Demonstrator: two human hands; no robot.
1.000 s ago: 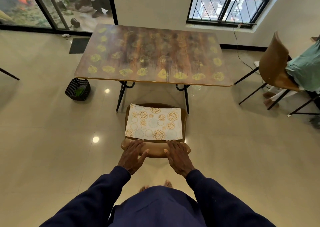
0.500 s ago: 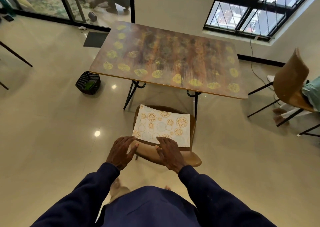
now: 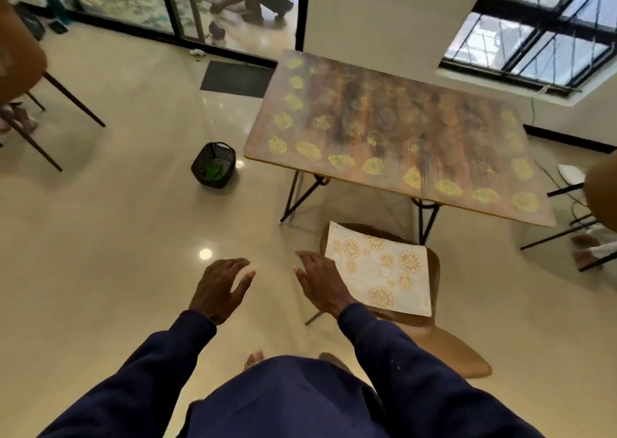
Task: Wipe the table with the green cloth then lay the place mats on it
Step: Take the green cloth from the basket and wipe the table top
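Left hand (image 3: 222, 289) and right hand (image 3: 320, 280) hover empty, fingers (image 3: 230, 265) spread apart. The green cloth (image 3: 213, 170) lies in the floor basket (image 3: 200, 164); I'd gather it whole before touching place mats (image 3: 380, 270).

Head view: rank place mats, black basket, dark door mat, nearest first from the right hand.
1. place mats, on the chair, beside the right hand.
2. black basket, ahead-left.
3. dark door mat, farther ahead-left.

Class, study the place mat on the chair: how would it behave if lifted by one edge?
The place mat looks thin, so probably light. Its edges run straight across the curved chair, so likely semi-stiff rather than floppy. Loose on the smooth seat, it may slide if pushed.
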